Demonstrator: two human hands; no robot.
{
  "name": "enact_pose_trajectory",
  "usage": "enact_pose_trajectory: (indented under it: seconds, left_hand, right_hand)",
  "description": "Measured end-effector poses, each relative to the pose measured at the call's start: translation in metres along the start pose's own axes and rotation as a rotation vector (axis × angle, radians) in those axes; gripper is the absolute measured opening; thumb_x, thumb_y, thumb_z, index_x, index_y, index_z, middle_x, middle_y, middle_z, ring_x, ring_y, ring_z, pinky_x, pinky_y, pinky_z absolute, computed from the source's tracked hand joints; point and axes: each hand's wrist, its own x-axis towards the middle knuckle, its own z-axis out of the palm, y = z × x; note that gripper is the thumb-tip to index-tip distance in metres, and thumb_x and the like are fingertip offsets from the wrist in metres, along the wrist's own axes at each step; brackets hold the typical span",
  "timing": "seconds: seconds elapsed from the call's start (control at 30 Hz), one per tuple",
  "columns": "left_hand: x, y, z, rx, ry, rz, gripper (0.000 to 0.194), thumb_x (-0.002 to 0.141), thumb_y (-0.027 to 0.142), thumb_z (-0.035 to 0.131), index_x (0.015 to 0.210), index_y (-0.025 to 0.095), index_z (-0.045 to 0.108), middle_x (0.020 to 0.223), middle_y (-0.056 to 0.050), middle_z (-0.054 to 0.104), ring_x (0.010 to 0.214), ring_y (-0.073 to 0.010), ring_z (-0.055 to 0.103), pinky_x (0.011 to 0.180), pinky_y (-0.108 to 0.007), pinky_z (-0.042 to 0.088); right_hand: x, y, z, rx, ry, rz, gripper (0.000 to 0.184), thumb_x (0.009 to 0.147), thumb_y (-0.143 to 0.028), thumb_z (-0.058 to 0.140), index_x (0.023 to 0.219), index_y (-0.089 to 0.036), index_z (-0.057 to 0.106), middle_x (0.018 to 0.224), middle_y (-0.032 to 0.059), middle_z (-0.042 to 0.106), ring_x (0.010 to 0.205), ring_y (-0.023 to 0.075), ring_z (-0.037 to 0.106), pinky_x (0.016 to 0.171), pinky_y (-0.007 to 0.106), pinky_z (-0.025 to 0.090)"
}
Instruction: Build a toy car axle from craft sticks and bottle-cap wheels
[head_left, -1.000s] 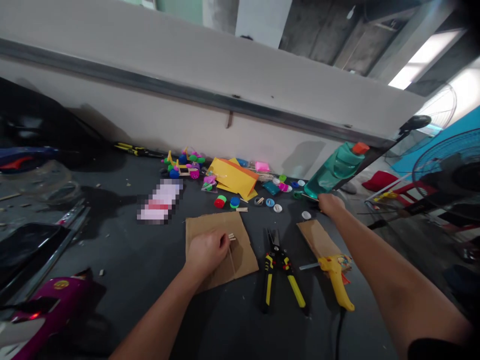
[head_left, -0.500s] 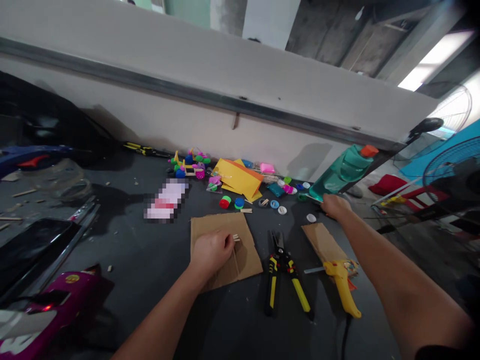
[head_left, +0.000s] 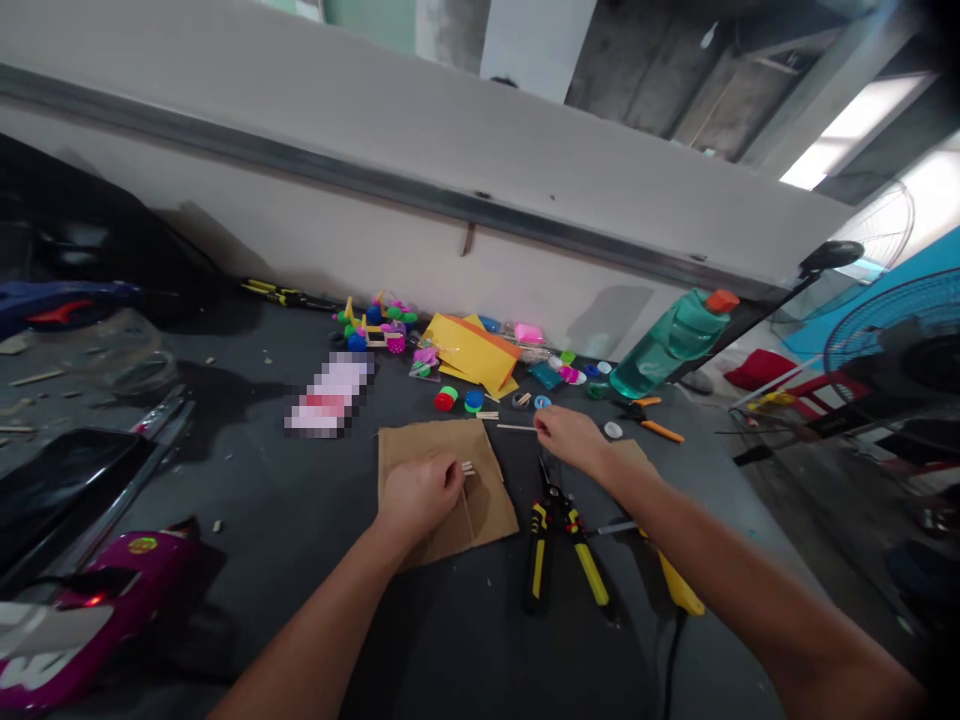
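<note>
My left hand [head_left: 421,495] is closed over a square of brown cardboard [head_left: 491,505], with the ends of several short wooden sticks [head_left: 469,468] poking out past its fingers. To the right and farther back, my right hand [head_left: 574,437] pinches a thin pale stick [head_left: 516,428] that points left above the table. Just below that hand lie black-and-yellow snips [head_left: 553,495] with their handles spread. A yellow glue gun [head_left: 679,585] is partly hidden under my right forearm, as is a strip of cardboard [head_left: 634,455].
Orange-handled pliers [head_left: 652,420] lie near a green bottle [head_left: 671,345]. Bottle caps [head_left: 445,399], yellow paper [head_left: 472,350] and colourful small models [head_left: 375,325] line the back by the wall. At left are a phone [head_left: 71,485] and a magenta tool [head_left: 127,590].
My right hand has moved left from beside the green bottle toward the cardboard, bringing the thin stick. The orange-handled pliers now show where it was. My left hand keeps its place on the cardboard.
</note>
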Motion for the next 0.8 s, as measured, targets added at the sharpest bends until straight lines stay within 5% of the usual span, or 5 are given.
enact_pose_trajectory:
  seconds: [0.2,0.3,0.4,0.57,0.8]
  left_hand:
    - [-0.004,0.004,-0.006,-0.303,0.046,-0.009,0.033,0.092,0.032,0.035,0.065,0.019,0.051,0.064,-0.001,0.059,0.06,-0.0149,0.054,0.054,-0.026,0.028]
    - [-0.007,0.01,-0.006,-0.538,0.071,0.019,0.036,0.092,0.035,0.034,0.062,0.02,0.044,0.059,0.002,0.052,0.058,-0.013,0.05,0.055,-0.024,0.031]
    - [-0.011,0.016,-0.005,-0.67,0.065,0.018,0.036,0.092,0.037,0.034,0.061,0.02,0.041,0.057,0.004,0.046,0.057,-0.0122,0.047,0.055,-0.024,0.032]
    - [-0.017,0.023,-0.007,-0.674,0.026,0.077,0.035,0.092,0.037,0.035,0.064,0.019,0.045,0.061,0.004,0.047,0.059,-0.012,0.047,0.057,-0.023,0.033]
    - [-0.02,0.029,-0.011,-0.565,-0.072,0.129,0.034,0.092,0.036,0.035,0.067,0.019,0.05,0.061,0.002,0.049,0.061,-0.0129,0.049,0.057,-0.024,0.033]
  right_hand:
    - [-0.019,-0.029,-0.013,0.166,0.127,0.002,0.02,0.088,-0.023,0.045,0.101,-0.02,0.061,0.102,0.0063,0.064,0.09,0.0174,0.06,0.075,0.026,0.043]
    - [-0.044,-0.06,-0.014,0.679,0.237,0.044,0.017,0.085,-0.03,0.05,0.095,-0.024,0.064,0.087,0.0011,0.067,0.077,0.0158,0.062,0.069,0.027,0.047]
    - [-0.064,-0.091,-0.01,1.107,0.184,0.187,0.022,0.083,-0.038,0.053,0.096,-0.025,0.065,0.066,-0.0015,0.063,0.055,0.0146,0.058,0.046,0.024,0.044]
    - [-0.077,-0.111,-0.002,1.544,0.178,0.32,0.022,0.074,-0.039,0.064,0.085,-0.019,0.067,0.061,-0.0011,0.062,0.051,0.0121,0.056,0.04,0.021,0.045]
    - [-0.085,-0.106,0.011,1.79,0.173,0.385,0.02,0.069,-0.035,0.071,0.079,-0.018,0.068,0.06,-0.0005,0.065,0.05,0.0113,0.058,0.043,0.022,0.049]
